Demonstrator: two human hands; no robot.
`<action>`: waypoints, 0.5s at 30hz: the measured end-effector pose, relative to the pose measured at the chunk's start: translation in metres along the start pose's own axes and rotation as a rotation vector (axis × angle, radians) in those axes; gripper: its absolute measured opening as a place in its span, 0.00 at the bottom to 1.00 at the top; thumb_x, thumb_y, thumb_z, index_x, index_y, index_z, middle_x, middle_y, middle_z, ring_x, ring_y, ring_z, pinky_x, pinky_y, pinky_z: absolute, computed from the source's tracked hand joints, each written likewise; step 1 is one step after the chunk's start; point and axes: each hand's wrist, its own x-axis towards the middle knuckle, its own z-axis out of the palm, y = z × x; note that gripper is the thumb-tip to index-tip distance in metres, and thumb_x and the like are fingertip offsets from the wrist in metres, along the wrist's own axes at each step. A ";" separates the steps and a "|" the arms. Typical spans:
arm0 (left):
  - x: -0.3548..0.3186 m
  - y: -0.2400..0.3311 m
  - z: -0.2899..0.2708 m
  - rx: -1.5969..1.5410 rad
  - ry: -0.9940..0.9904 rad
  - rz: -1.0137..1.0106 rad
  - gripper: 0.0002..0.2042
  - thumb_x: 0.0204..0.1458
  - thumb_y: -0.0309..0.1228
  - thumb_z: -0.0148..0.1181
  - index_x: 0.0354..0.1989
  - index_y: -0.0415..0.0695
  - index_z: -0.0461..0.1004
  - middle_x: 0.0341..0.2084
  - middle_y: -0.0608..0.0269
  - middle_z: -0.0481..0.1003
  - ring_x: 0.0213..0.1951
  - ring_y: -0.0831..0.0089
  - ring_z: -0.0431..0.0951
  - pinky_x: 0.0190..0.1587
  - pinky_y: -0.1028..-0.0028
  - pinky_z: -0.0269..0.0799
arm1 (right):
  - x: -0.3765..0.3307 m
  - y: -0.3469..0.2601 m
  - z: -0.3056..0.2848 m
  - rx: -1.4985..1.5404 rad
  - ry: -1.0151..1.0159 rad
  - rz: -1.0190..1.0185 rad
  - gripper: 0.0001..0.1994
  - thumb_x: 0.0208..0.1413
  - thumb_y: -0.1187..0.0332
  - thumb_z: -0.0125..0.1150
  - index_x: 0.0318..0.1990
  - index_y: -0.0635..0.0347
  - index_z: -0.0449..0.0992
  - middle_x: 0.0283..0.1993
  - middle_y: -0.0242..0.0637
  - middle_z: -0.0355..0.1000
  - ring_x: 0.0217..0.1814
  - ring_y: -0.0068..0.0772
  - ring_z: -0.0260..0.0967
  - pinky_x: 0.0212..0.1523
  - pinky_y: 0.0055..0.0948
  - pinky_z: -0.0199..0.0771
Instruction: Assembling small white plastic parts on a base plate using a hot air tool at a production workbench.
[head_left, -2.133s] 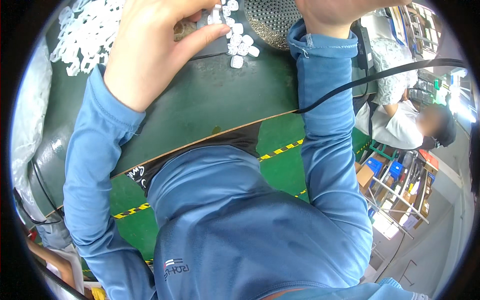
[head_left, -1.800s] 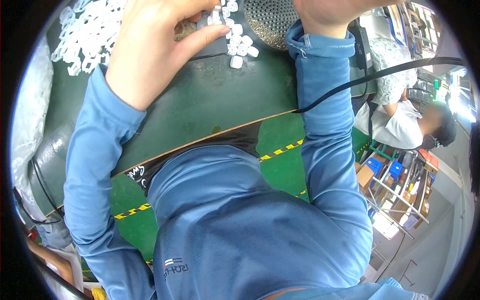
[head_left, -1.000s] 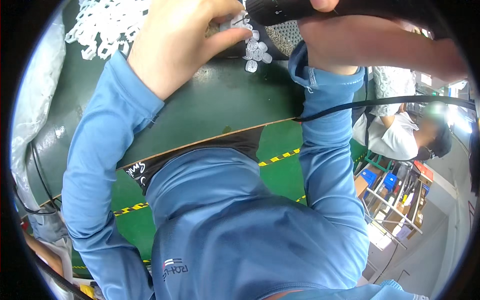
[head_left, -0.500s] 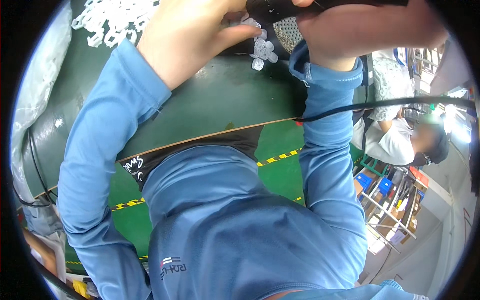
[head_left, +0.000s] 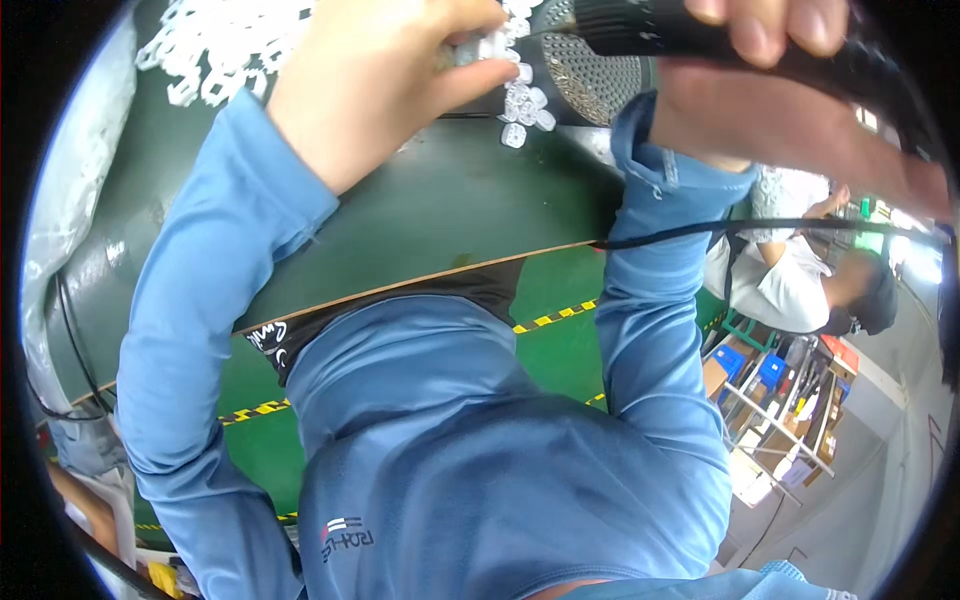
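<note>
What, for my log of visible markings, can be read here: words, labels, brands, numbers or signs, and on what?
Blue shirt: small lettering beside stripes, wording not copied.
Black garment: white script, partly hidden, wording not copied.
Black tool in the right hand: tiny pale marks, too small to read.
Anything in the background: too small to read.

"Any lettering?"
"Yes: dark letters [head_left: 347, 543] beneath small stripes [head_left: 343, 522] on the blue shirt [head_left: 520, 480]. White script [head_left: 268, 335] on black cloth [head_left: 495, 283], too."
"On the black tool [head_left: 655, 27]?"
"Only tiny pale marks, too blurred to read."
"On the green floor [head_left: 565, 360]?"
"Yellow-black warning tape [head_left: 556, 316]."
</note>
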 end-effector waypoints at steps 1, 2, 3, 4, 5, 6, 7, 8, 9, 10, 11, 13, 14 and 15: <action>-0.001 0.002 -0.003 0.018 0.005 0.001 0.14 0.39 0.24 0.74 0.36 0.40 0.79 0.29 0.57 0.72 0.34 0.56 0.72 0.40 0.63 0.68 | -0.002 0.002 0.001 -0.008 0.008 -0.001 0.39 0.63 0.26 0.39 0.52 0.55 0.77 0.25 0.28 0.65 0.18 0.24 0.60 0.21 0.28 0.64; -0.001 0.003 -0.004 0.011 0.001 0.010 0.14 0.39 0.24 0.74 0.36 0.40 0.79 0.29 0.57 0.72 0.34 0.56 0.72 0.40 0.63 0.68 | -0.003 0.003 -0.011 -0.017 0.017 -0.001 0.39 0.63 0.27 0.39 0.52 0.55 0.77 0.25 0.28 0.65 0.18 0.24 0.60 0.21 0.28 0.64; -0.001 0.003 -0.005 0.022 -0.014 -0.002 0.14 0.39 0.23 0.74 0.36 0.39 0.80 0.29 0.57 0.72 0.35 0.56 0.72 0.40 0.63 0.68 | -0.005 0.005 -0.019 -0.027 0.025 -0.002 0.39 0.63 0.27 0.39 0.52 0.55 0.77 0.25 0.28 0.65 0.18 0.24 0.60 0.21 0.28 0.64; 0.000 0.004 -0.006 0.035 -0.026 -0.015 0.14 0.39 0.22 0.74 0.36 0.39 0.80 0.29 0.57 0.73 0.35 0.57 0.72 0.40 0.64 0.68 | -0.003 0.002 -0.029 -0.035 0.028 -0.004 0.39 0.63 0.27 0.39 0.52 0.55 0.77 0.25 0.28 0.65 0.18 0.24 0.60 0.21 0.28 0.64; 0.000 0.004 -0.006 0.029 -0.013 -0.007 0.14 0.38 0.21 0.74 0.36 0.38 0.80 0.30 0.58 0.73 0.35 0.57 0.72 0.40 0.64 0.68 | -0.001 0.007 -0.037 -0.042 0.031 -0.006 0.39 0.63 0.27 0.39 0.52 0.55 0.77 0.25 0.28 0.65 0.18 0.24 0.60 0.21 0.28 0.64; -0.001 0.002 -0.005 0.027 -0.011 0.000 0.14 0.38 0.21 0.74 0.36 0.38 0.80 0.30 0.58 0.73 0.35 0.57 0.72 0.40 0.64 0.68 | -0.003 0.000 -0.046 -0.049 0.033 -0.010 0.39 0.63 0.27 0.39 0.52 0.55 0.77 0.25 0.28 0.65 0.18 0.24 0.60 0.21 0.28 0.64; -0.004 -0.002 -0.003 0.045 -0.015 0.015 0.15 0.39 0.22 0.74 0.37 0.39 0.80 0.30 0.59 0.73 0.35 0.59 0.72 0.41 0.65 0.67 | -0.003 0.000 -0.044 -0.052 0.037 -0.015 0.39 0.63 0.27 0.39 0.52 0.55 0.77 0.25 0.28 0.65 0.18 0.24 0.60 0.21 0.28 0.64; -0.007 -0.007 -0.001 0.066 -0.017 0.030 0.15 0.40 0.23 0.74 0.39 0.39 0.80 0.31 0.60 0.73 0.36 0.60 0.72 0.41 0.66 0.66 | -0.003 0.000 -0.041 -0.054 0.039 -0.020 0.39 0.63 0.27 0.39 0.52 0.55 0.77 0.25 0.28 0.65 0.18 0.24 0.60 0.21 0.28 0.64; -0.011 -0.011 0.000 0.087 -0.018 0.043 0.16 0.41 0.24 0.75 0.40 0.40 0.80 0.32 0.61 0.72 0.36 0.62 0.71 0.42 0.67 0.66 | -0.003 0.000 -0.042 -0.054 0.039 -0.027 0.39 0.63 0.27 0.40 0.52 0.55 0.77 0.25 0.28 0.65 0.18 0.24 0.60 0.21 0.28 0.64; -0.010 -0.012 0.003 0.100 -0.016 0.061 0.16 0.42 0.25 0.75 0.42 0.41 0.81 0.32 0.62 0.72 0.36 0.64 0.71 0.43 0.68 0.65 | -0.002 -0.001 -0.043 0.012 0.047 -0.007 0.37 0.64 0.30 0.43 0.52 0.58 0.77 0.25 0.27 0.63 0.19 0.23 0.59 0.21 0.26 0.63; -0.008 -0.013 0.007 0.113 -0.012 0.079 0.17 0.44 0.26 0.75 0.43 0.41 0.81 0.33 0.63 0.72 0.37 0.66 0.70 0.43 0.69 0.64 | -0.003 -0.003 -0.043 0.001 0.041 -0.009 0.37 0.64 0.30 0.43 0.52 0.58 0.77 0.25 0.27 0.63 0.19 0.23 0.59 0.21 0.26 0.63; -0.004 -0.009 0.012 0.066 0.037 0.085 0.15 0.43 0.27 0.74 0.40 0.43 0.80 0.31 0.64 0.71 0.36 0.63 0.69 0.42 0.67 0.61 | -0.008 -0.012 -0.042 0.421 0.157 0.049 0.35 0.64 0.33 0.47 0.52 0.61 0.75 0.27 0.28 0.63 0.20 0.22 0.59 0.21 0.26 0.63; -0.005 -0.008 0.009 0.067 0.008 0.055 0.15 0.43 0.27 0.74 0.41 0.42 0.80 0.31 0.64 0.71 0.36 0.63 0.69 0.42 0.67 0.62 | -0.013 -0.020 -0.041 0.623 0.149 0.102 0.33 0.65 0.38 0.51 0.53 0.66 0.73 0.28 0.28 0.63 0.21 0.23 0.60 0.22 0.26 0.64; -0.006 -0.008 0.007 0.067 -0.020 0.025 0.15 0.43 0.26 0.74 0.41 0.42 0.80 0.30 0.64 0.70 0.36 0.63 0.69 0.43 0.67 0.62 | -0.015 -0.022 -0.043 0.672 0.138 0.101 0.33 0.65 0.39 0.52 0.53 0.67 0.72 0.29 0.28 0.63 0.22 0.23 0.60 0.22 0.26 0.66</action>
